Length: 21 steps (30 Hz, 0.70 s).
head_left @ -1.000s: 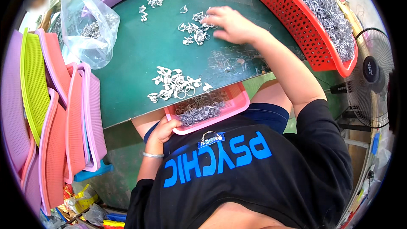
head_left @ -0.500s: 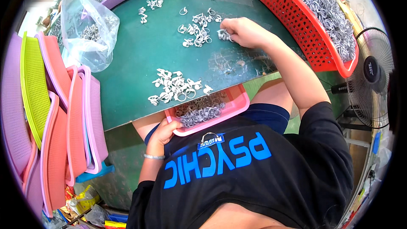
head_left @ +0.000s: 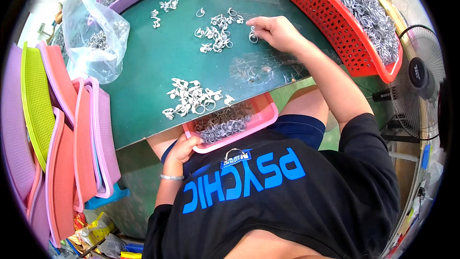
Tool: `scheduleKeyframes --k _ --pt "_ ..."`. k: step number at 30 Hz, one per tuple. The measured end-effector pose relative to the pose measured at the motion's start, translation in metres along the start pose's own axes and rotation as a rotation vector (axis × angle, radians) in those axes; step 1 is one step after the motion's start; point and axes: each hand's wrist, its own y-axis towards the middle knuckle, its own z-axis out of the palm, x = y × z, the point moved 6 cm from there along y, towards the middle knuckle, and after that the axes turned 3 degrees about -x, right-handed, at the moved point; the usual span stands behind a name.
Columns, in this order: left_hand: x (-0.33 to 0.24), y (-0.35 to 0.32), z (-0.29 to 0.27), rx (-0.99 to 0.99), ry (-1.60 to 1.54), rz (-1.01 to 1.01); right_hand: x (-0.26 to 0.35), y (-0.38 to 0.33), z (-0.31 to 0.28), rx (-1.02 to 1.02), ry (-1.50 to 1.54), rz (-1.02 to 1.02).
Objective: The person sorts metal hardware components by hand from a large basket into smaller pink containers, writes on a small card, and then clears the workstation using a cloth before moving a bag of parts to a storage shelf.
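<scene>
Left hand: Our left hand (head_left: 182,148) holds the near left corner of the pink tray (head_left: 266,110), thumb over the rim; the other fingers are mostly hidden, but we judge them clamped on it.
Right hand: Our right hand (head_left: 275,32) is over the far part of the table (head_left: 148,67), index finger reaching left. A ring (head_left: 253,35) shows just under the fingers; we cannot tell whether they pinch it or only touch it.
Tray: It sits on our lap, partly under the table's near edge, with grey rings (head_left: 224,130) inside.
Near heap: Pale grey rings (head_left: 194,97) lie in a loose pile by the near edge, just beyond the tray.
Far heap: More rings (head_left: 218,36) lie just left of the right hand, with a few small groups farther off.
Red basket: At the far right, the red basket (head_left: 330,26) is heaped with rings.
Left side: A clear bag (head_left: 98,50) with rings in it lies at the far left, and coloured baskets (head_left: 86,148) are stacked nearer us.
Progress: We judge the work partway along: some rings are in the tray, while both heaps and the stray groups remain on the table.
</scene>
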Motion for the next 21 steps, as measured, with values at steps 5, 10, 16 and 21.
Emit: scheduleKeyframes --k 5,10,16,21 --pt "0.001 -0.001 0.0 0.0 0.014 0.016 -0.009 -0.004 -0.014 -0.192 0.29 0.141" --pt "0.0 0.001 -0.002 0.016 0.048 0.017 -0.022 -0.021 -0.008 -0.024 0.581 0.452" --pt "-0.006 -0.003 0.005 0.006 0.024 0.035 -0.046 -0.032 -0.019 -0.058 0.614 0.539" --pt "-0.004 -0.002 0.003 0.022 0.038 0.013 -0.029 -0.036 -0.004 -0.024 0.326 0.34"
